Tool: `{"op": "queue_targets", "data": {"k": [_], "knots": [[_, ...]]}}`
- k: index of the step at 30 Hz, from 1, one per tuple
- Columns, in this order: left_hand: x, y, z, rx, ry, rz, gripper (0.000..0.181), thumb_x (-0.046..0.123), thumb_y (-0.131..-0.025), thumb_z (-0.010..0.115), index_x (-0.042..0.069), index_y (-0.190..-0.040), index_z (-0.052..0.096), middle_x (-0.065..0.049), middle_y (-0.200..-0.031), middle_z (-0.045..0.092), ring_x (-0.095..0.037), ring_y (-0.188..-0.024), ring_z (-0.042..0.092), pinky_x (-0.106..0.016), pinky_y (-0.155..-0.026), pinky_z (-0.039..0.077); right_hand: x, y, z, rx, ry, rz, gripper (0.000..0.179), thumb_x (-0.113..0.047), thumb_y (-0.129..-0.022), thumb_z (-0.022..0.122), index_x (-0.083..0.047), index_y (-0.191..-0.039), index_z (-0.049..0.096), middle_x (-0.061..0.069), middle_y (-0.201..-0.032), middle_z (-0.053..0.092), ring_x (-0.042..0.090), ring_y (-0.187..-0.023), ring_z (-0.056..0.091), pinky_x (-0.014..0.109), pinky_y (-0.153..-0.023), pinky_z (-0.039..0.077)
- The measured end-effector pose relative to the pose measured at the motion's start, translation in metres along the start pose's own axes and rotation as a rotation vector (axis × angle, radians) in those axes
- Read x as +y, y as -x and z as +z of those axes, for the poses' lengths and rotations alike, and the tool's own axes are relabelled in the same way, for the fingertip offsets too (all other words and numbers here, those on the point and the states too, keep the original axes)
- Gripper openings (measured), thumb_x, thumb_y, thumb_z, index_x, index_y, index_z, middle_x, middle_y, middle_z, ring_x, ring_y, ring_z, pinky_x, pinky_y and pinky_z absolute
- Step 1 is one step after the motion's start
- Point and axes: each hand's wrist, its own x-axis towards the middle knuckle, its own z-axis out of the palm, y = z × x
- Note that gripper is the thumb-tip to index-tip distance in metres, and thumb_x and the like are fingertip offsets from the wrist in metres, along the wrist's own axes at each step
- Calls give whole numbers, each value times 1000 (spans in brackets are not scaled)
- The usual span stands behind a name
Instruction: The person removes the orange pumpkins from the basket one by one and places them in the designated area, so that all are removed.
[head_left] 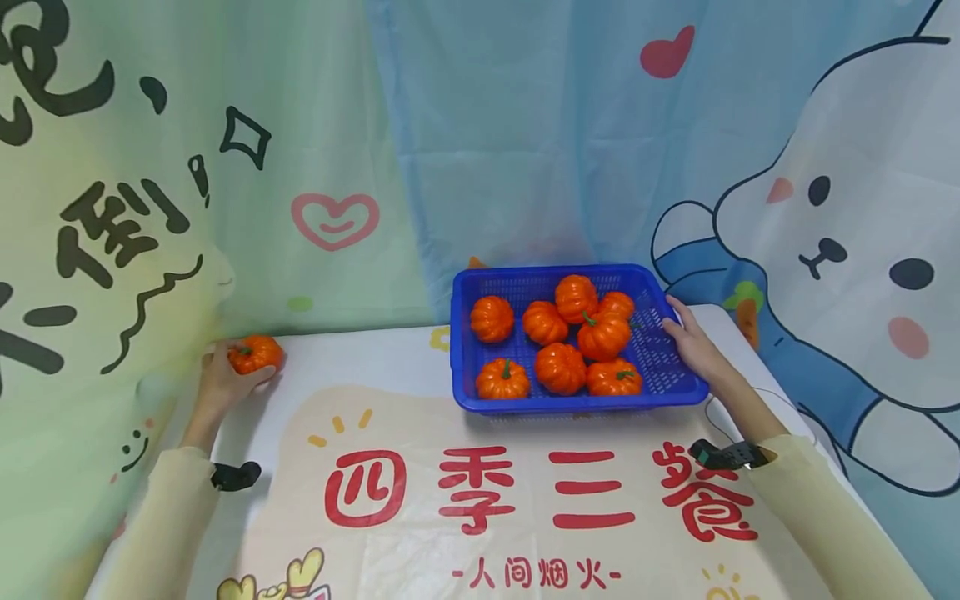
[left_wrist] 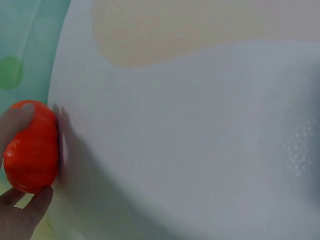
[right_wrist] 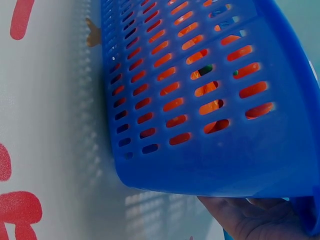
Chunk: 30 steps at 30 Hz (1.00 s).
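At the far left corner of the table, my left hand (head_left: pixel 220 382) holds a small orange pumpkin (head_left: pixel 257 356). In the left wrist view the thumb lies over the top of that pumpkin (left_wrist: pixel 32 155), with fingers at its lower end and its side close to the white tabletop. My right hand (head_left: pixel 697 346) grips the right end of a blue plastic basket (head_left: pixel 652 400), its fingers at the rim. Several small orange pumpkins (head_left: pixel 561 368) with green stems sit inside the basket. The right wrist view shows the slotted basket wall (right_wrist: pixel 200 165) with my right hand (right_wrist: pixel 260 220) under the rim.
A white table covering (head_left: pixel 360 354) with a beige patch and red characters spreads under everything. Behind it hangs a printed curtain (head_left: pixel 510 125), close to the table's back edge. A thin cable (head_left: pixel 787 404) runs by the right forearm. Each wrist wears a black strapped device (head_left: pixel 236 476).
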Motion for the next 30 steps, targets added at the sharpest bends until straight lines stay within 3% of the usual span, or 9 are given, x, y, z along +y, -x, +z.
{"op": "queue_targets", "data": {"k": [8,13,17,23,30], "knots": [[2,-4,-5,-10,-28,3,78,32,-92,64,-6,-145,22,-41,-139,25,-54,-121,34,-67,-101,40,-2,-1,0,4,-10,3,63,-43,-105,19,-23,-155,-14,25,-161,-7,56,-143,12,73,-112,9],[12,3,-12,65,-43,71,81,31,-90,68,-6,-147,23,-41,-142,29,-56,-125,33,-68,-103,34,-1,0,0,-2,-24,9,63,-42,-105,18,-22,-155,-14,26,-161,-8,57,-142,12,73,-111,10],[33,21,-14,107,14,195,80,27,-89,69,-6,-147,26,-38,-143,34,-54,-129,34,-67,-104,30,-1,0,1,-9,-35,14,62,-41,-106,18,-22,-155,-15,25,-161,-9,56,-143,12,73,-111,11],[67,61,5,0,91,314,80,32,-90,69,-1,-148,25,-30,-148,35,-48,-134,36,-65,-105,35,0,0,-1,-6,-36,20,61,-41,-106,17,-24,-155,-15,27,-160,-6,57,-141,16,73,-111,14],[82,86,36,-84,173,387,72,25,-88,71,2,-145,33,-24,-146,40,-45,-131,41,-61,-103,40,2,-2,-1,-2,-33,40,59,-38,-106,17,-25,-155,-15,27,-160,-5,56,-142,14,73,-111,13]]}}
